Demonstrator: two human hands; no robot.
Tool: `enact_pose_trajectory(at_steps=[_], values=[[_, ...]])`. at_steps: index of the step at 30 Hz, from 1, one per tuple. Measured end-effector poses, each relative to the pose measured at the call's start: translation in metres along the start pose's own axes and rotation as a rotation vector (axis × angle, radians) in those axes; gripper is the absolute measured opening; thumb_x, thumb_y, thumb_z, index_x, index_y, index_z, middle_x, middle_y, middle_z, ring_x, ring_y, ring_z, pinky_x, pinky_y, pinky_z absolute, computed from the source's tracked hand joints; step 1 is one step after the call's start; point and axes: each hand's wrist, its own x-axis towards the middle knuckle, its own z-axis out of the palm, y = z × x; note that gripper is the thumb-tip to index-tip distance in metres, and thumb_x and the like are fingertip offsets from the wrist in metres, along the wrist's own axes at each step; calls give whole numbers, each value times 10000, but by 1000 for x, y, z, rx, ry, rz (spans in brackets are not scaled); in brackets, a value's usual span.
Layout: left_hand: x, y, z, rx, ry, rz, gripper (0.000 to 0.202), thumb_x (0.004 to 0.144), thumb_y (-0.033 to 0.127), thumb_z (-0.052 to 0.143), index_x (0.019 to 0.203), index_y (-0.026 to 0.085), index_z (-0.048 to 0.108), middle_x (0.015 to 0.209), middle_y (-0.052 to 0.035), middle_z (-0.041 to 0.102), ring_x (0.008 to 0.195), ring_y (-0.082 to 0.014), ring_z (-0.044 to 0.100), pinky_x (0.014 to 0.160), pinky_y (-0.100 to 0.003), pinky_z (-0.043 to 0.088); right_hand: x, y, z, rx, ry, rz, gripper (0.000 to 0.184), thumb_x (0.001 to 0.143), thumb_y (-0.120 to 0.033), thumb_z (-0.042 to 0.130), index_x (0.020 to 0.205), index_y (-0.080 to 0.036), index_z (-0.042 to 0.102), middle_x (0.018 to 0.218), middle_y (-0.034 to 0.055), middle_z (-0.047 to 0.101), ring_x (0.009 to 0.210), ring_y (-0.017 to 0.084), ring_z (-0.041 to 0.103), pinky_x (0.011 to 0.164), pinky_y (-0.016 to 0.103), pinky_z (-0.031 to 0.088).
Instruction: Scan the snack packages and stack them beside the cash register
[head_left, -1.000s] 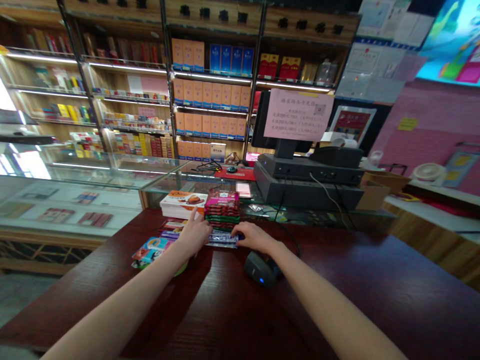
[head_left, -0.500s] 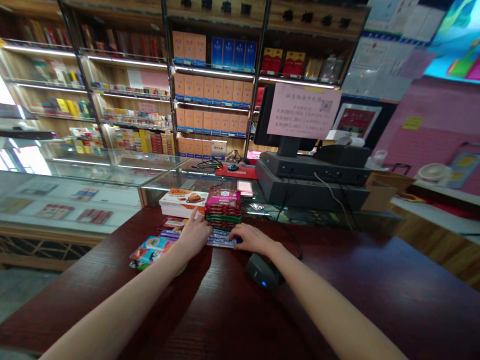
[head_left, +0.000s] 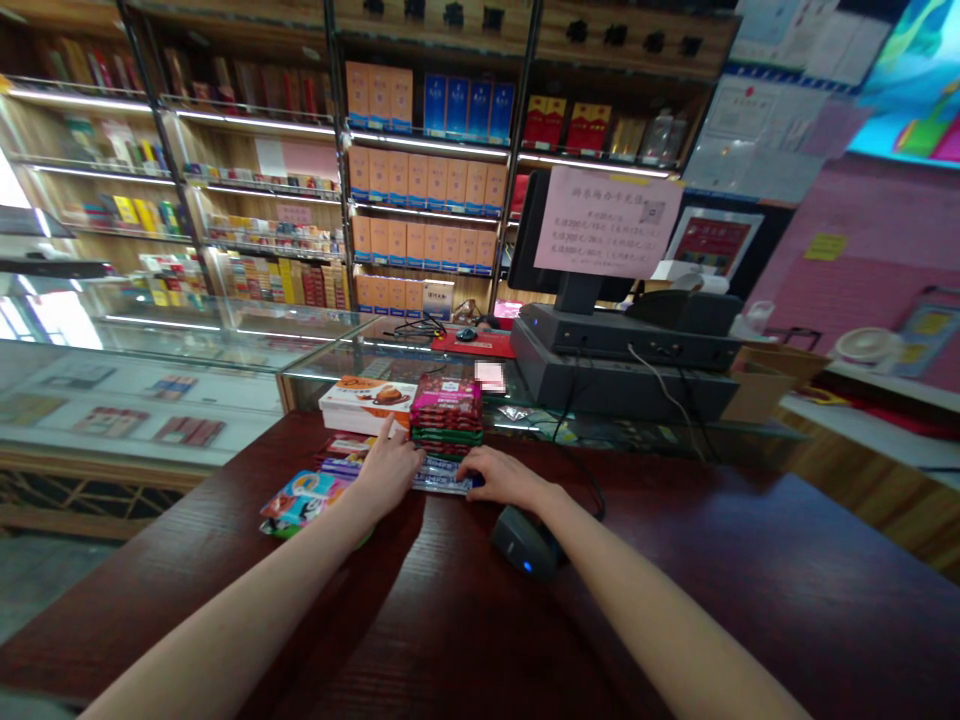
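A flat blue-and-silver packet (head_left: 441, 477) lies on the counter between my hands. My left hand (head_left: 390, 468) is at its left end, thumb side against it and the index finger reaching toward a white-and-orange box (head_left: 360, 408). At the packet's right end, my right hand (head_left: 504, 478) has its fingers curled over the edge. Just behind the packet rises a stack of red and green snack packets (head_left: 447, 405), the top one pink-red. Purple packets (head_left: 337, 466) lie left of my left hand, partly covered by it. A colourful cartoon pouch (head_left: 300, 500) is in front of them.
A black barcode scanner (head_left: 521, 543) rests beside my right wrist, its cable running back. Behind the wooden counter (head_left: 420, 620) are a glass display case (head_left: 315, 365) and a till monitor on its base (head_left: 622, 365). Shelves with boxed goods (head_left: 427, 180) line the back wall.
Almost nothing differs. My right hand has shifted very slightly to the left along the blue-and-silver packet; the stack, box and pouch stay where they were.
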Motion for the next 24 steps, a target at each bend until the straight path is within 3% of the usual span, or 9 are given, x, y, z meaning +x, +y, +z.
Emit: enact_pose_trajectory(at_steps=[12, 17, 24], values=[[0, 4, -16, 21, -1, -21, 208, 716, 160, 729, 912, 222, 695, 918, -95, 756, 1030, -352, 658, 1179, -680, 112, -15, -10, -17, 78, 86, 46, 151, 892, -209, 707, 1041, -214, 732, 1048, 50, 714, 1001, 196, 658, 908, 314, 500], [-1, 18, -24, 67, 27, -56, 202, 790, 231, 708, 991, 237, 690, 943, -75, 751, 1019, -323, 661, 1184, -652, 155, -30, -16, -25, 87, 140, 61, 144, 905, -169, 672, 1026, -221, 730, 1047, 43, 729, 998, 195, 661, 913, 324, 502], [-5, 43, -32, -49, 106, -65, 215, 856, 194, 628, 1059, 237, 684, 983, -67, 746, 1033, -304, 653, 1208, -636, 130, -54, -16, -29, 122, 235, 61, 170, 906, -146, 652, 1031, -237, 722, 1049, 30, 734, 1005, 194, 663, 930, 338, 509]])
